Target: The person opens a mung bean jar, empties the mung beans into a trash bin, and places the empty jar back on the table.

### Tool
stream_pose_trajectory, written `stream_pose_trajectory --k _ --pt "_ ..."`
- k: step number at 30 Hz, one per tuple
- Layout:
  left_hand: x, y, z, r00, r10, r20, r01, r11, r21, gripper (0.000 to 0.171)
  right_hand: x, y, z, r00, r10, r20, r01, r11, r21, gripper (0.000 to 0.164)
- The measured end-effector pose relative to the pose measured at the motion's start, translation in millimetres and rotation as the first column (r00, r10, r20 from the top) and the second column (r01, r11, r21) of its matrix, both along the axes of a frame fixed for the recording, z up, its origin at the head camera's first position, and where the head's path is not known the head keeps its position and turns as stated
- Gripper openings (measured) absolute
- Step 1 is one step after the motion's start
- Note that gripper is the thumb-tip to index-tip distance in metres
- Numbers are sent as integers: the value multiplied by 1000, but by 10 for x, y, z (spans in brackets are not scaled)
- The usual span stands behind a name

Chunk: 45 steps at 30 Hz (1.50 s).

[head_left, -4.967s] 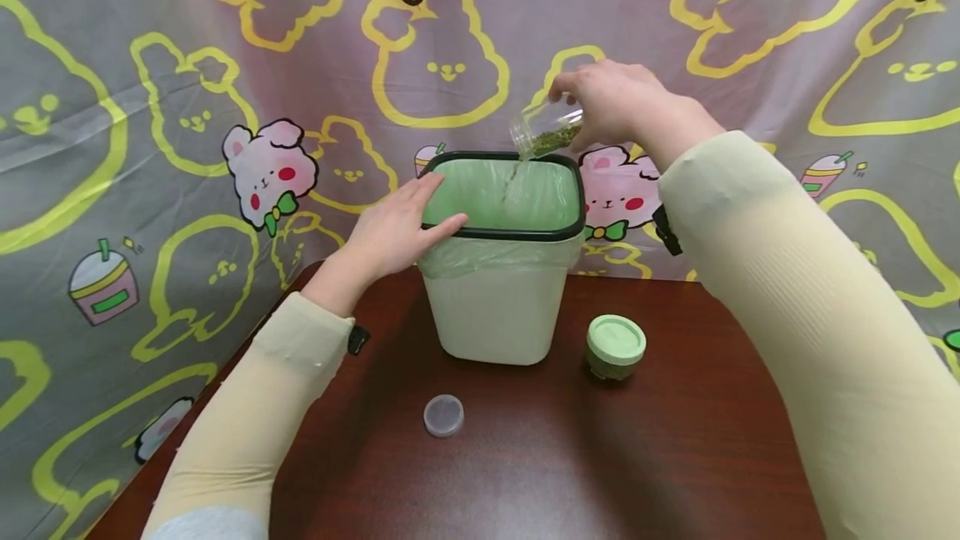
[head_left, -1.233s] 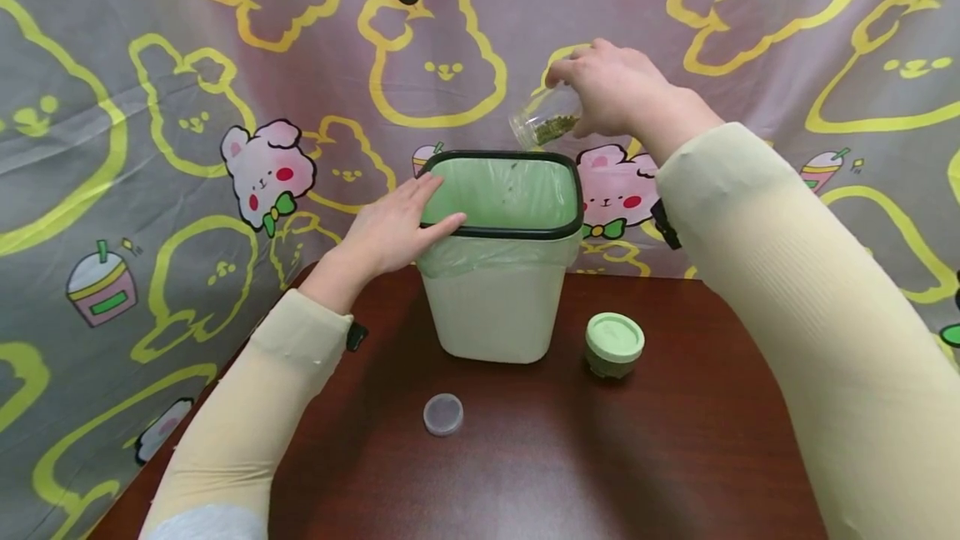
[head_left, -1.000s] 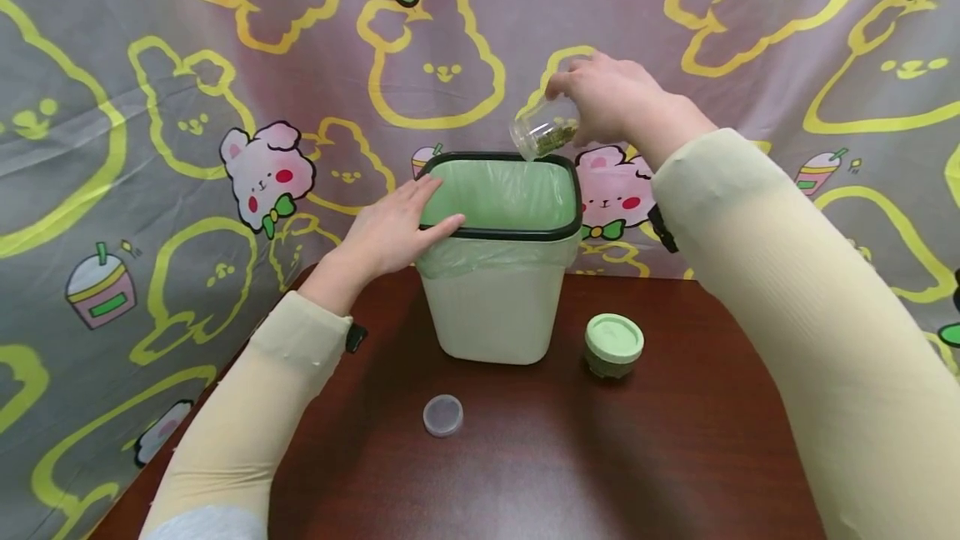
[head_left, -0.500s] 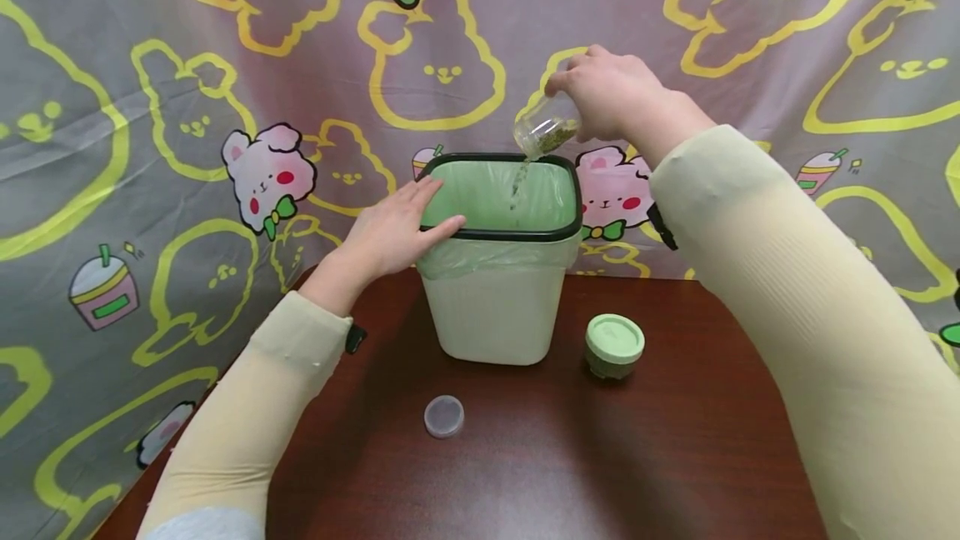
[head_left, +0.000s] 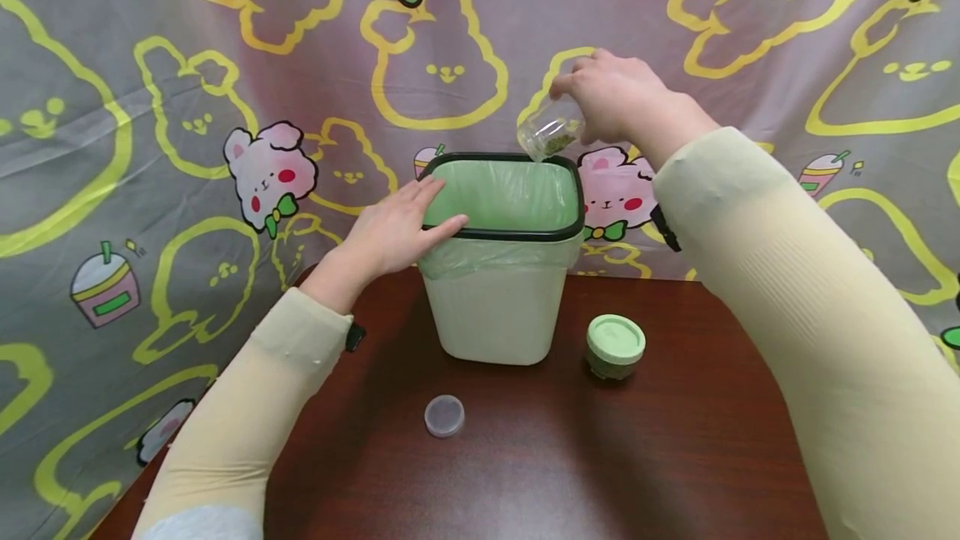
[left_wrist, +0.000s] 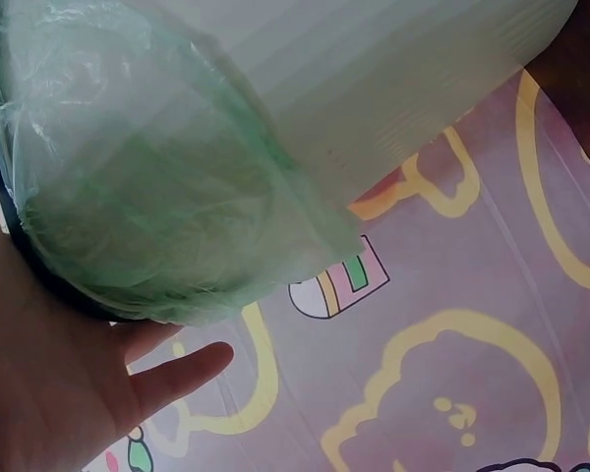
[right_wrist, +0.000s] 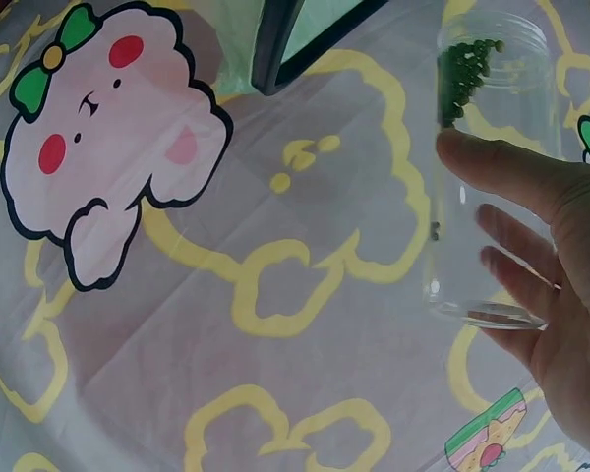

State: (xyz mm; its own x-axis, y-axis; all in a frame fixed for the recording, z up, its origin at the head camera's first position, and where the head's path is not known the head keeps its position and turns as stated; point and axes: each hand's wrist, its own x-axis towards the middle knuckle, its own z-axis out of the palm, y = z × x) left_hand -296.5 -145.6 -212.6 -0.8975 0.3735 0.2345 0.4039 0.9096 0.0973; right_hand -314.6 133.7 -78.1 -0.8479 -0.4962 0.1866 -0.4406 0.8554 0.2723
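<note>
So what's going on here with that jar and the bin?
A person's right hand holds a clear jar tilted over the back edge of a bin, with some green bits inside. They look to be tipping them out, though none shows falling right now. The left hand rests on the bin's left edge. On the table are a small round lid and a green-topped tub.

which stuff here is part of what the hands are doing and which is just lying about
In use:
right hand, holding the jar
tilted clear jar
green pieces inside it
left hand, touching the bin
bin with green liner

Apparently lying about:
green-lidded container
round translucent lid, possibly the jar's
</note>
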Motion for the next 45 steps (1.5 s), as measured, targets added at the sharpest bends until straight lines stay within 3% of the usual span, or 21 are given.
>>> stream_pose_trajectory --k 6,12,24,31,45 --pt "3 2 18 1000 3 7 -2 1000 -23 87 7 -19 16 996 19 -90 -18 1000 17 61" --pt "-4 -3 10 1000 1 6 -1 1000 -26 88 5 -18 4 999 -2 -34 3 999 35 62" --pt "0 3 9 1000 5 5 -5 1000 -12 88 1 -4 -11 1000 -17 -7 17 999 38 61" --pt "-1 7 -9 1000 2 5 -2 1000 -13 88 15 -13 -8 999 9 -48 -8 1000 23 59" --pt "0 13 -9 1000 5 15 -5 1000 -13 88 34 -47 47 999 2 -50 0 999 42 61"
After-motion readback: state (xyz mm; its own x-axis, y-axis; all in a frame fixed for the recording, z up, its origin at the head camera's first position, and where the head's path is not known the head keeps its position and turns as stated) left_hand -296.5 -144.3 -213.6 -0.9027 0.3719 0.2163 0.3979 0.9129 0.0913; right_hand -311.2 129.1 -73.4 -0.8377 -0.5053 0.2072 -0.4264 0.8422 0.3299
